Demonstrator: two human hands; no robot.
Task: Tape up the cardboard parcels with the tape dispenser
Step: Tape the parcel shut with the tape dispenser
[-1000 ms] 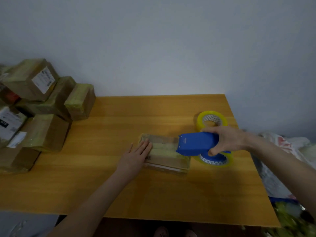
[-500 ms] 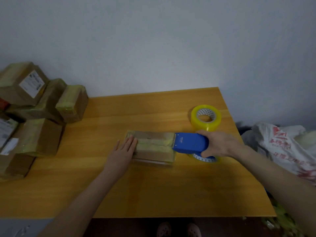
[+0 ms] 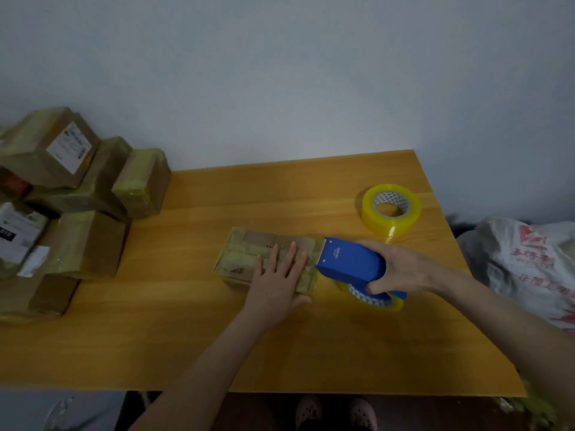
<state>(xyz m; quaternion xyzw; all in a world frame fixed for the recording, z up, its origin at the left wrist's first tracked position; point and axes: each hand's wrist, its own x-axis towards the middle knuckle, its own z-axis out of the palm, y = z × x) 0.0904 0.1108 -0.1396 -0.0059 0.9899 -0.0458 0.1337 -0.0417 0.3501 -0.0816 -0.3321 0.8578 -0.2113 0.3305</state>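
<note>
Parcel [image 3: 249, 259] at mid-frame is now pressed on top by the flat-fingered left hand [image 3: 277, 283], the dispenser [image 3: 351, 262] gripped at its right edge by the right hand [image 3: 401, 267], so cutting seems due.

Counts: 1 table [image 3: 311, 353]. Parcels: 1 single parcel [image 3: 249, 253] mid-table, plus a pile [image 3: 84, 244] at the left edge. I can separate at least 6 in it, maybe a seventh; the frame cuts the pile off, so no exact total. At least 2 white labels [image 3: 71, 146] on the pile. 1 tape dispenser [image 3: 351, 262], blue. 2 yellow tape rolls: 1 loose roll [image 3: 391, 209] and 1 loaded roll [image 3: 376, 300] in the dispenser. 2 hands: left hand [image 3: 275, 284], right hand [image 3: 401, 269]. 1 plastic bag [image 3: 529, 259] right of the table. 2 slippers [image 3: 308, 410] at the bottom edge.
</note>
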